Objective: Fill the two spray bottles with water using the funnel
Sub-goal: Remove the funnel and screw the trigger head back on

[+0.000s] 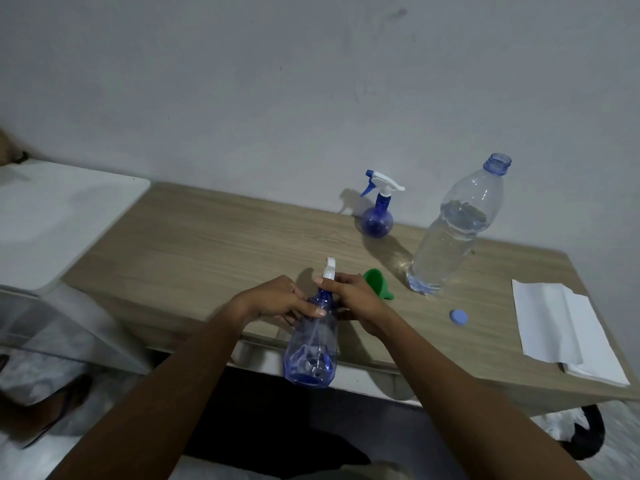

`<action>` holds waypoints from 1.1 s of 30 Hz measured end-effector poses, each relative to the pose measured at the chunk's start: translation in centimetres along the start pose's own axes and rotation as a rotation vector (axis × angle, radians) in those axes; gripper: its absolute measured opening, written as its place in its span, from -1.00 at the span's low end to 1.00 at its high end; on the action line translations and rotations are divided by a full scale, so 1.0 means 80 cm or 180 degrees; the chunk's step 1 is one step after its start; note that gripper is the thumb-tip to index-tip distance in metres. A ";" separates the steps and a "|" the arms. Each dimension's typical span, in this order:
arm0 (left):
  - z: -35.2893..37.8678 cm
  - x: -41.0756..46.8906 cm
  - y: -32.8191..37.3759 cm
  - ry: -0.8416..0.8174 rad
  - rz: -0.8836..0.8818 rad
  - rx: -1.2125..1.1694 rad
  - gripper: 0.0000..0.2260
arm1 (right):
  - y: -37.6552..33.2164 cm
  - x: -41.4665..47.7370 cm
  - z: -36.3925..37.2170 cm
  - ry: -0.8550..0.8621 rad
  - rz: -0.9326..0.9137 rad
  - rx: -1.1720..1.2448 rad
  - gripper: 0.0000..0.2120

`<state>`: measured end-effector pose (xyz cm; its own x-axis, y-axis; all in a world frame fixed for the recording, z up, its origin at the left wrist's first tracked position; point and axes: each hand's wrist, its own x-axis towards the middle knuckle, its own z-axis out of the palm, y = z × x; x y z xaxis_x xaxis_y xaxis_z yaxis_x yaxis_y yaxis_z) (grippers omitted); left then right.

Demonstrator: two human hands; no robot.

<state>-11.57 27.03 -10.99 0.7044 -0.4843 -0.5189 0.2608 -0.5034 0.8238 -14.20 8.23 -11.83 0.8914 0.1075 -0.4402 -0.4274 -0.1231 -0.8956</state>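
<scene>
Blue-tinted spray bottle (313,344) being held tilted over table edge (207,244), left hand (277,301) clamped on its shoulder, right hand (353,299) closed around its white trigger head (328,271). Lying just beyond right hand: green funnel (377,284). Standing well beyond both hands: second spray bottle (377,209), uncapped water bottle (453,230).

1. this looks like a plain room in a home, not a lab or a workshop
2. a small wood-grain table (214,237) stands pushed against a bare, grey-white painted wall (277,81) with a few scuffs and marks
3. a white plastic surface (62,216), like the lid of a household appliance or a storage bin, sits just beside the table on the left
4. ordinary household things lie on the table: a clear water bottle (457,226), a small spray bottle (377,209), a green funnel (377,282) and folded white paper towels (561,327)
5. the floor (20,452) below is pale and mottled; a foot in a sandal (59,407) rests on it
</scene>
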 end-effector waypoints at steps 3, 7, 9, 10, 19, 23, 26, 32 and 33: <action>0.001 0.000 -0.003 -0.0024 -0.0115 -0.0002 -0.68 | 0.003 0.001 0.001 0.0023 0.0058 -0.0037 -0.69; 0.002 0.002 -0.011 -0.0076 -0.0164 0.0002 -0.69 | 0.006 0.001 0.002 0.0002 0.0089 -0.0066 -0.61; 0.003 0.002 -0.013 -0.0056 -0.0192 -0.0024 -0.68 | 0.006 0.002 0.003 -0.0015 0.0103 -0.0074 -0.61; 0.004 0.002 -0.013 -0.0058 -0.0189 -0.0037 -0.68 | 0.006 0.002 0.002 -0.0019 0.0099 -0.0081 -0.64; 0.003 0.003 -0.015 -0.0116 -0.0211 0.0010 -0.65 | 0.005 0.002 -0.001 -0.0036 0.0091 -0.0189 -0.72; 0.002 0.001 -0.010 -0.0125 -0.0192 0.0001 -0.66 | 0.005 0.000 -0.003 -0.0071 0.0088 -0.0142 -0.73; 0.002 0.002 -0.008 -0.0121 -0.0182 0.0005 -0.67 | 0.005 0.000 -0.003 -0.0050 0.0076 -0.0127 -0.70; 0.000 0.000 -0.006 -0.0109 -0.0161 0.0008 -0.68 | 0.004 0.002 -0.003 -0.0051 0.0064 -0.0141 -0.69; 0.000 0.000 -0.005 -0.0115 -0.0153 0.0002 -0.68 | 0.004 0.003 -0.003 -0.0046 0.0060 -0.0144 -0.68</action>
<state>-11.65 27.21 -11.32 0.6667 -0.4851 -0.5659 0.2933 -0.5272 0.7975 -14.12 7.93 -12.22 0.8809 0.1190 -0.4581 -0.4366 -0.1695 -0.8835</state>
